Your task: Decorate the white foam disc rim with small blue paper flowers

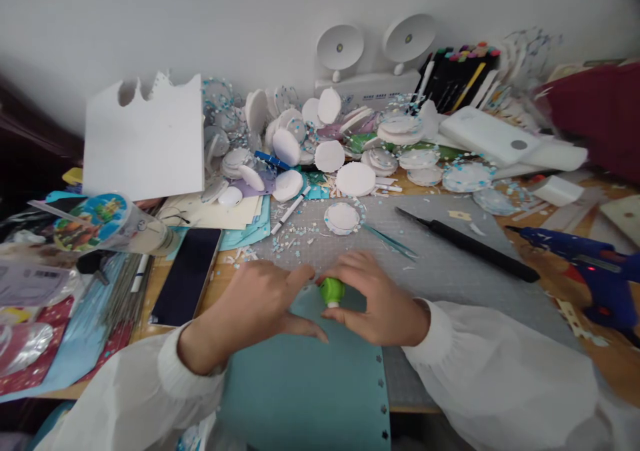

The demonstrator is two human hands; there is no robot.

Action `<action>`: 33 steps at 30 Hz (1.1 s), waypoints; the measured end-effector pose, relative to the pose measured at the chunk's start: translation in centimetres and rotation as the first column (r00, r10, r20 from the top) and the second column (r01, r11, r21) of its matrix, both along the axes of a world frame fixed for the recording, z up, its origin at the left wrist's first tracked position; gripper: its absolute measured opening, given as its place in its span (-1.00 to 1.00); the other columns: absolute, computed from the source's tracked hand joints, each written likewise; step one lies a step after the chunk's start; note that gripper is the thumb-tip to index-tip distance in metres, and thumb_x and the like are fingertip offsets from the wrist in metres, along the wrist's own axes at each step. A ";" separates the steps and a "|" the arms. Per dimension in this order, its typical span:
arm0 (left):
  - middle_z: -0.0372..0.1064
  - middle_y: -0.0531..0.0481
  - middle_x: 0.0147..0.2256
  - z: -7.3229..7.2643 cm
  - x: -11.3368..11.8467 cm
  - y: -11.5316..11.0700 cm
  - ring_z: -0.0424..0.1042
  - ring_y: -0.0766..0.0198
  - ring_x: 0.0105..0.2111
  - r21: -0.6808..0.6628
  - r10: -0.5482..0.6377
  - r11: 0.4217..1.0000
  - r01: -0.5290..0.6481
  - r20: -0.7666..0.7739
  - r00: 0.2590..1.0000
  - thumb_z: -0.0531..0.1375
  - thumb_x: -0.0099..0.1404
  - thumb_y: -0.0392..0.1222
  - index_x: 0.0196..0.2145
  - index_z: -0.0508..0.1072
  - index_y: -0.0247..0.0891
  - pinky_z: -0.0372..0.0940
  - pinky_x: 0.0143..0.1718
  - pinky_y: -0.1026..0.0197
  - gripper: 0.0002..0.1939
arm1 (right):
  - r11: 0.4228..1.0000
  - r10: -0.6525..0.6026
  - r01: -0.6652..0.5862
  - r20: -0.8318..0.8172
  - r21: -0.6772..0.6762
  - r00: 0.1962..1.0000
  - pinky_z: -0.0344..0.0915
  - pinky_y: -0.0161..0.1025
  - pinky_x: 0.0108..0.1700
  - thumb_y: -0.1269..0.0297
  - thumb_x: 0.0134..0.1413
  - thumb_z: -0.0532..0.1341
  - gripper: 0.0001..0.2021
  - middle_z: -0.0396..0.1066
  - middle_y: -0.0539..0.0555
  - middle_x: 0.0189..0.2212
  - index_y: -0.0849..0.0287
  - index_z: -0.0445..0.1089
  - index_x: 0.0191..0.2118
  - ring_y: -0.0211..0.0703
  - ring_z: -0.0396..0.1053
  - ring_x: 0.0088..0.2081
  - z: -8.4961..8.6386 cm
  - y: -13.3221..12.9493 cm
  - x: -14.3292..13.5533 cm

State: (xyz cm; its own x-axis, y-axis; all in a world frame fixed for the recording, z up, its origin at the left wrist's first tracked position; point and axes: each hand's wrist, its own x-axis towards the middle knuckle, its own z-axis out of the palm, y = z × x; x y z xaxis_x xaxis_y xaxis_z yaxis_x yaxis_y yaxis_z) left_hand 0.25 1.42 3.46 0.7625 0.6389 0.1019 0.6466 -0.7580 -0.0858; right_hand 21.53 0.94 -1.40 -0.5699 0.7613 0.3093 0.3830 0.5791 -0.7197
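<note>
In my right hand (367, 294) is a small green craft punch (331, 291) with a white base, gripped between thumb and fingers at the far edge of a teal paper sheet (310, 391). Small flower-shaped holes run down the sheet's right edge. My left hand (260, 304) hovers over the left side of the sheet, thumb and index finger spread apart with nothing between them. Just beyond my hands lie a round white disc (343, 218) ringed with beads and a pair of teal tweezers (393, 241).
A black-handled craft knife (465, 241) lies on the grey cutting mat (440, 304). To the right is a blue glue gun (590, 264), its red light on. A phone (187, 278) and a tilted cup (120, 224) are at left. White discs (356, 179) crowd the back.
</note>
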 end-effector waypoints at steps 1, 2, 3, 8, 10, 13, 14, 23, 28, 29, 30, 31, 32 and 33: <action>0.35 0.05 -0.65 0.1 -0.1 0.1 0.42 0.16 -0.63 0.007 -0.007 1.000 0.007 0.011 1.000 -0.05 0.12 0.51 -0.27 0.39 -0.26 0.01 -0.61 0.24 -0.28 | 1.000 0.004 -0.004 0.000 -0.007 1.000 0.10 -0.06 -0.12 0.23 0.00 0.32 -0.72 0.35 0.13 -0.30 0.24 0.38 -0.16 -0.03 0.25 -0.22 -0.1 0.0 0.0; 0.34 0.05 -0.65 0.1 -0.1 0.1 0.42 0.17 -0.63 0.014 -0.014 1.000 0.014 0.022 1.000 -0.04 0.13 0.50 -0.28 0.39 -0.26 0.01 -0.60 0.24 -0.29 | 1.000 0.007 -0.007 0.001 -0.011 1.000 0.10 -0.06 -0.13 0.24 0.00 0.31 -0.72 0.36 0.13 -0.30 0.23 0.38 -0.16 -0.02 0.25 -0.21 -0.1 0.0 0.0; 0.34 0.06 -0.66 0.1 -0.1 0.2 0.41 0.18 -0.63 0.019 -0.022 1.000 0.021 0.032 0.999 -0.04 0.14 0.49 -0.29 0.40 -0.25 0.02 -0.60 0.24 -0.30 | 1.000 0.007 -0.007 0.002 -0.013 1.000 0.10 -0.06 -0.13 0.24 0.00 0.31 -0.72 0.36 0.13 -0.30 0.23 0.38 -0.16 -0.03 0.25 -0.22 -0.2 0.0 0.0; 0.32 0.08 -0.67 0.3 -0.2 0.3 0.40 0.22 -0.63 0.038 -0.053 0.998 0.051 0.056 0.997 0.01 0.17 0.44 -0.32 0.41 -0.25 0.02 -0.59 0.24 -0.36 | 1.000 0.013 -0.013 0.016 0.001 1.000 0.08 -0.06 -0.15 0.23 0.02 0.29 -0.77 0.36 0.11 -0.35 0.22 0.38 -0.21 -0.04 0.26 -0.26 0.0 0.0 0.0; 0.32 0.08 -0.67 0.5 -0.2 0.4 0.39 0.21 -0.62 0.038 -0.051 0.998 0.049 0.040 0.998 0.03 0.18 0.42 -0.31 0.42 -0.25 0.03 -0.57 0.23 -0.38 | 1.000 0.016 -0.016 0.022 0.011 1.000 0.08 -0.04 -0.14 0.24 0.03 0.27 -0.79 0.36 0.11 -0.36 0.22 0.37 -0.22 -0.04 0.27 -0.26 0.1 0.1 0.0; 0.39 0.03 -0.57 0.7 0.2 0.4 0.43 0.15 -0.53 -0.009 -0.036 0.999 0.036 0.027 0.999 0.07 0.15 0.42 -0.30 0.41 -0.27 0.09 -0.51 0.18 -0.37 | 1.000 0.008 -0.009 0.034 0.025 0.999 0.07 -0.02 -0.10 0.26 0.02 0.25 -0.82 0.36 0.10 -0.36 0.21 0.36 -0.24 -0.04 0.28 -0.27 0.3 0.0 0.0; 0.41 0.01 -0.52 0.7 0.5 0.4 0.44 0.12 -0.48 -0.039 -0.035 0.999 0.036 0.031 0.999 0.08 0.14 0.42 -0.31 0.41 -0.28 0.11 -0.48 0.16 -0.37 | 1.000 0.007 -0.008 0.039 0.029 0.999 0.07 -0.01 -0.10 0.27 0.01 0.25 -0.83 0.36 0.09 -0.37 0.20 0.35 -0.25 -0.05 0.28 -0.27 0.3 0.0 0.0; 0.41 -0.08 -0.38 0.1 2.3 0.5 0.39 0.07 -0.37 -0.268 -0.051 0.960 0.075 0.097 0.994 0.13 0.27 0.16 -0.32 0.39 -0.32 0.18 -0.34 0.07 -0.58 | 0.995 -0.027 0.023 0.042 0.096 0.999 0.09 0.06 0.03 0.37 -0.07 0.25 -0.85 0.28 0.02 -0.45 0.20 0.31 -0.31 -0.10 0.28 -0.32 0.0 -0.2 -0.1; 0.44 -0.07 -0.39 -0.3 1.8 0.2 0.45 0.08 -0.38 -0.285 0.008 0.959 0.008 0.055 0.998 0.08 0.32 0.16 -0.28 0.37 -0.30 0.20 -0.39 0.13 -0.59 | 0.996 -0.039 0.035 0.045 0.085 0.998 0.07 0.08 0.08 0.38 -0.05 0.25 -0.87 0.29 0.00 -0.45 0.17 0.33 -0.30 -0.12 0.29 -0.32 -0.3 0.0 -0.1; 0.45 -0.06 -0.40 -0.4 1.6 0.1 0.46 0.09 -0.40 -0.291 0.023 0.957 -0.014 0.029 0.999 0.05 0.34 0.18 -0.25 0.36 -0.30 0.19 -0.42 0.15 -0.57 | 0.997 -0.041 0.038 0.044 0.070 0.998 0.08 0.07 0.06 0.37 -0.05 0.25 -0.87 0.30 0.00 -0.45 0.17 0.34 -0.30 -0.12 0.29 -0.31 -0.4 0.0 -0.1; 0.46 -0.04 -0.42 -0.4 1.4 0.1 0.47 0.10 -0.42 -0.298 0.037 0.954 -0.034 0.004 0.999 0.02 0.35 0.20 -0.23 0.36 -0.29 0.19 -0.45 0.17 -0.55 | 0.998 -0.039 0.037 0.042 0.052 0.998 0.11 0.04 0.02 0.36 -0.04 0.26 -0.86 0.31 0.01 -0.44 0.17 0.34 -0.30 -0.11 0.29 -0.31 -0.4 0.1 0.0; 0.47 -0.04 -0.44 -0.5 1.3 0.0 0.48 0.10 -0.44 -0.304 0.047 0.952 -0.049 -0.015 0.999 0.00 0.34 0.24 -0.20 0.36 -0.28 0.18 -0.48 0.19 -0.52 | 0.999 -0.035 0.033 0.038 0.036 0.999 0.13 0.02 -0.02 0.34 -0.04 0.27 -0.85 0.32 0.02 -0.43 0.18 0.35 -0.29 -0.11 0.28 -0.30 -0.4 0.1 -0.1; 0.47 -0.03 -0.46 -0.5 1.1 0.0 0.49 0.10 -0.46 -0.303 0.054 0.951 -0.060 -0.028 0.998 -0.02 0.33 0.28 -0.19 0.36 -0.27 0.17 -0.50 0.21 -0.47 | 0.999 -0.032 0.031 0.033 0.024 0.999 0.15 -0.01 -0.07 0.32 -0.04 0.28 -0.84 0.32 0.03 -0.41 0.18 0.36 -0.28 -0.10 0.28 -0.30 -0.4 0.1 -0.1; 0.47 -0.04 -0.48 -0.5 0.9 -0.1 0.50 0.10 -0.47 -0.293 0.060 0.954 -0.067 -0.032 0.998 -0.04 0.30 0.33 -0.17 0.36 -0.27 0.17 -0.51 0.22 -0.42 | 0.999 -0.030 0.030 0.025 0.013 0.999 0.15 -0.04 -0.11 0.29 -0.03 0.29 -0.82 0.33 0.04 -0.40 0.18 0.36 -0.27 -0.10 0.28 -0.29 -0.3 0.0 -0.1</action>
State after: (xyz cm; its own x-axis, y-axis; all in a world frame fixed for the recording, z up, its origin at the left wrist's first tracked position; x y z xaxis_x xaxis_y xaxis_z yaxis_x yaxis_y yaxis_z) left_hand 1.15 1.36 2.98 0.7192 0.6854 -0.1139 0.6948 -0.7092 0.1196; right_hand 21.44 0.98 -1.70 -0.5544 0.7743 0.3050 0.4178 0.5760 -0.7026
